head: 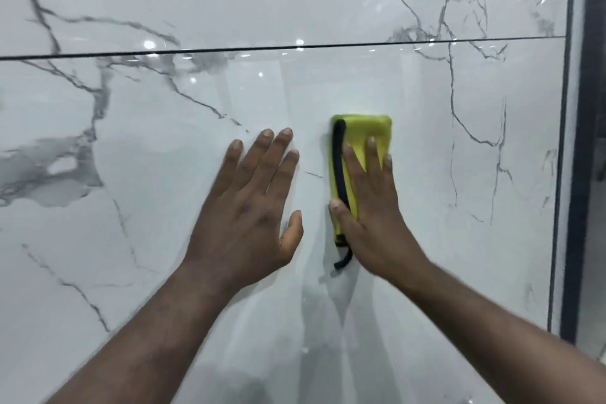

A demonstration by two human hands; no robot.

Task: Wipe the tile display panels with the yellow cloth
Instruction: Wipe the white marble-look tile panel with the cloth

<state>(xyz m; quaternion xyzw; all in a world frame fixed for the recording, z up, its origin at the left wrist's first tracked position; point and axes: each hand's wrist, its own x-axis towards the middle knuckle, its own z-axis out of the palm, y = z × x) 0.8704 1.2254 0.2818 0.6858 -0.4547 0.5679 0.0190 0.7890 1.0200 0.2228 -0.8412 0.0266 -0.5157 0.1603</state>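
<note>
Two tile panels [295, 3] [131, 272], one yellow cloth [360, 131], two grips [252, 207] [373, 213]

Lower tile panel [147, 207]: glossy white with grey marble veining, upright in front of me. A thin dark seam [295, 47] runs across, parting it from the upper panel [295, 3]. Dark frame strip [567, 174] down the right edge. Yellow cloth [360, 131] lies flat on the lower panel, long side vertical. Dark band [339, 167] along its left side, loose end hanging below. My right hand [370, 207] presses flat over the cloth, fingers straight. My left hand [255, 200] lies flat on bare tile just beside, clear of the cloth.
</note>
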